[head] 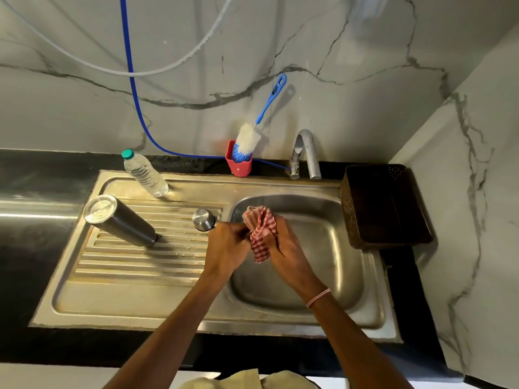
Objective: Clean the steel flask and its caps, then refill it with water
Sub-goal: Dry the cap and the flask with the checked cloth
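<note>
Checked cloth bunched between both hands, over sink basin edge

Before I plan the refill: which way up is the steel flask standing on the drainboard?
Upside down, it seems: the steel flask stands on the ribbed drainboard with its flat closed base up and narrower end down.

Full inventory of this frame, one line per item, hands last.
Flask: 1, dark steel, upside down on drainboard, left.
Cap: 1, steel, on drainboard by basin edge.
Water bottle: 1, clear, green lid, drainboard back.
Bottle brush: 1, blue and white, in red holder.
Tap: 1, steel, behind basin.
Basket: 1, brown, right of sink.
Hose: 1, blue, down wall.
Cloth: 1, red checked, over basin.
Left hand, right hand: both gripping cloth.
</note>
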{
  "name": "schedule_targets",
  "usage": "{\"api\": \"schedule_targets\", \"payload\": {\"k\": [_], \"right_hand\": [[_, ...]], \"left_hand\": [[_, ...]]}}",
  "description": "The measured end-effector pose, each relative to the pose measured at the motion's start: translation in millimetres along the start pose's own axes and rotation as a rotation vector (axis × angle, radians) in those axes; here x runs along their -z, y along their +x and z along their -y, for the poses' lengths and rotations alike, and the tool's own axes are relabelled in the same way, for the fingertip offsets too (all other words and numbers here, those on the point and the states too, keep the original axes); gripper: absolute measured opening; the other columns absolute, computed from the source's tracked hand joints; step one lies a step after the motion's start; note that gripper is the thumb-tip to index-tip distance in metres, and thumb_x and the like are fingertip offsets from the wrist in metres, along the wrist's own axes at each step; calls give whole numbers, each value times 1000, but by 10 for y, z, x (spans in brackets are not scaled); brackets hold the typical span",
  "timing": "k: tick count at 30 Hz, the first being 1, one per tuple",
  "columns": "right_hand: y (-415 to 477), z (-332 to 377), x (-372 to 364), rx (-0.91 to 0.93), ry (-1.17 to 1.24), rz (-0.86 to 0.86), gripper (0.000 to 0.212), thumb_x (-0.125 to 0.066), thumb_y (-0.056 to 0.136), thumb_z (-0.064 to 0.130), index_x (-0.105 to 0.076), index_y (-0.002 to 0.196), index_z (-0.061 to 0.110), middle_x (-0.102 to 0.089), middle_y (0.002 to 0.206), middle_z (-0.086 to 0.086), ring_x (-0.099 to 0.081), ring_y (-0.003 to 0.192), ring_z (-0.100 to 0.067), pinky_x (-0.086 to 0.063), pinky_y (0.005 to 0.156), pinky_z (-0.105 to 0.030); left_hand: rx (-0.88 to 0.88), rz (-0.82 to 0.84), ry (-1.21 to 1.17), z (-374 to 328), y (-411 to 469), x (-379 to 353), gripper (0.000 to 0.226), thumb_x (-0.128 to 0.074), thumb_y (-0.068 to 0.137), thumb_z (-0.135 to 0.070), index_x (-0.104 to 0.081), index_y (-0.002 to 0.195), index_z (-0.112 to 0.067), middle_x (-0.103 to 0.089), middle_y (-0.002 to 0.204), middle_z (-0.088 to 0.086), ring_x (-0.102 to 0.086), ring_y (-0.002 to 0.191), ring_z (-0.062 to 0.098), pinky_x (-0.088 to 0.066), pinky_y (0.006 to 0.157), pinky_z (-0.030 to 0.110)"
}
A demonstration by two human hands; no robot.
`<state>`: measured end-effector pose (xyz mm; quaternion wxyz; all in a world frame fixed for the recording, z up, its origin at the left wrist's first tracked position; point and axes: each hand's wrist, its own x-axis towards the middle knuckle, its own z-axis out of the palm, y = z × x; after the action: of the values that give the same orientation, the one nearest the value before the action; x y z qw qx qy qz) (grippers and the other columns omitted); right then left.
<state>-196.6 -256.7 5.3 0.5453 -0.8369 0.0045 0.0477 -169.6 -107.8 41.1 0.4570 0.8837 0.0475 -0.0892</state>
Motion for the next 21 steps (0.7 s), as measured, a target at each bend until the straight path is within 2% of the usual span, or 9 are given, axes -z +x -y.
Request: {"api": "schedule_targets", "payload": {"k": [2,5,8,11,14,16,19,21], "right_hand": [[33,52,-8,-83,75,-2,37,-37,107,42,-46,138,24,-59,128,1,-62,109,-9,-54,89,-26],[148,118,32,-280,342,0,34,-36,109,37,-50,135,21,-67,116,-9,-68,96,-14,-57,78,-26],[241,85,72,-486,504,8,42,-43,104,49,-59,133,24,-71,118,-8,-67,109,-23,-55,94,-38],[230,25,85,-616,882,-18,48,-58,96,52,-69,126,16,-70,121,-15,-65,117,-33,-50,103,-49],[143,-20,92,-522,1089,-53,42,-52,103,35,-59,137,10,-66,130,-19,-65,118,-32,-54,95,-44],[77,-40,75,-442,1014,-40,44,-49,104,34,-50,145,18,-62,137,-13,-61,125,-28,-51,103,-45],[36,5,40,-379,647,-36,63,-52,92,62,-46,148,34,-62,138,2,-59,128,-17,-43,112,-49],[48,28,34,-318,478,-15,62,-45,91,71,-44,147,44,-62,137,10,-58,127,-11,-43,112,-46]], "left_hand": [[-94,17,75,33,-10,-16,30,-73,89,-4,-73,68,-26,-69,63,-13,-60,53,-2,-48,59,18],[-216,19,98,121,-13,-44,16,-77,87,-5,-80,96,-17,-78,87,-8,-69,72,-2,-52,68,13],[-267,79,57,151,23,-23,30,-77,90,-14,-77,118,-22,-78,105,-8,-73,91,6,-55,80,17],[-225,80,-83,137,47,5,35,-77,90,-12,-74,122,-24,-75,111,-10,-69,101,-1,-55,90,19],[-56,8,-314,119,46,-27,25,-75,91,-12,-79,111,-27,-80,100,-8,-74,96,8,-60,89,35],[-10,-26,-349,88,27,-52,23,-75,91,-13,-79,108,-29,-79,96,-11,-75,93,7,-61,88,39],[-77,-36,-218,85,-30,-59,23,-75,91,-12,-79,111,-23,-77,95,-15,-73,89,-4,-62,86,32],[-120,-9,-185,110,-35,-28,24,-75,91,-13,-78,113,-22,-78,96,-13,-73,91,-2,-61,85,29]]}}
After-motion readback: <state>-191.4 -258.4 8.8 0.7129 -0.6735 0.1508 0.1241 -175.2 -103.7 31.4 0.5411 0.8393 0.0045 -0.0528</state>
